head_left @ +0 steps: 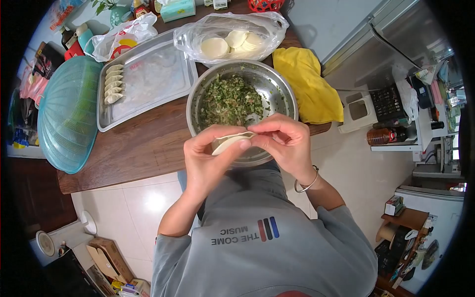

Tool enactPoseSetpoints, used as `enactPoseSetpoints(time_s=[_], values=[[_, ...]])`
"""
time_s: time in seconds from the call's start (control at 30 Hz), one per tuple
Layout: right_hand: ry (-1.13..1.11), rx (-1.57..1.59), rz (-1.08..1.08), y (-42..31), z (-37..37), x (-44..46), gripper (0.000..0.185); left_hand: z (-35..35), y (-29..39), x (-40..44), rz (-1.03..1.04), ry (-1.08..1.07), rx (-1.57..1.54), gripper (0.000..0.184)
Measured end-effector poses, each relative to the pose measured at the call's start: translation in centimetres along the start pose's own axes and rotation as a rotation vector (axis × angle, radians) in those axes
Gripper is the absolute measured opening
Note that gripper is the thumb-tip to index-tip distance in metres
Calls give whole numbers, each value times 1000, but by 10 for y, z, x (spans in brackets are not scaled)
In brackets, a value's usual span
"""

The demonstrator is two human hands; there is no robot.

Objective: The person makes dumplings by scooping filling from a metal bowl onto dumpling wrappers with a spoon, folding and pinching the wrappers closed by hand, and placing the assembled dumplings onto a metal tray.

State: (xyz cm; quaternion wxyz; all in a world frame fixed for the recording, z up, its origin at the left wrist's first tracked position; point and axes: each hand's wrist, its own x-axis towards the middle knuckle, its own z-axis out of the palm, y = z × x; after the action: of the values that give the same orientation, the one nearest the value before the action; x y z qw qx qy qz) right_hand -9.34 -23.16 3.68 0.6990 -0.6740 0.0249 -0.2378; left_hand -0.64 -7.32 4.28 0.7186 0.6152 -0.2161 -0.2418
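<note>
Both hands are raised over the near rim of a steel bowl (284,96), which holds chopped green filling (230,99). A folded pale dumpling wrapper (229,142) is between them. My left hand (208,156) holds its body between thumb and fingers. The thumb and forefinger of my right hand (282,143) pinch its right end. Whatever is inside the wrapper is hidden. Left of the bowl, a metal tray (158,74) carries a column of several folded dumplings (114,84) along its left side. Behind the bowl, round wrappers (215,47) lie in a clear plastic bag (190,35).
A teal mesh cover (69,114) leans at the table's left end. The yellow cloth (307,84) hangs over the right edge of the wooden table (133,153). Along the back stand a tissue pack (178,10), a white bag (106,42) and a red basket (265,5).
</note>
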Motion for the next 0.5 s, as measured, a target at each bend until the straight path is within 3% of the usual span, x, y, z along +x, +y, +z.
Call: enactPoseSetpoints(time_s=[0.17,0.3,0.5], values=[[19,-63,-35,2,0,0,16,-1,-2,0,59,-12,94,26],[49,-54,-67,1,-2,0,13,0,-7,-5,63,11,-59,33],[3,-19,11,1,-2,3,25,-9,-7,-9,34,35,-99,31]])
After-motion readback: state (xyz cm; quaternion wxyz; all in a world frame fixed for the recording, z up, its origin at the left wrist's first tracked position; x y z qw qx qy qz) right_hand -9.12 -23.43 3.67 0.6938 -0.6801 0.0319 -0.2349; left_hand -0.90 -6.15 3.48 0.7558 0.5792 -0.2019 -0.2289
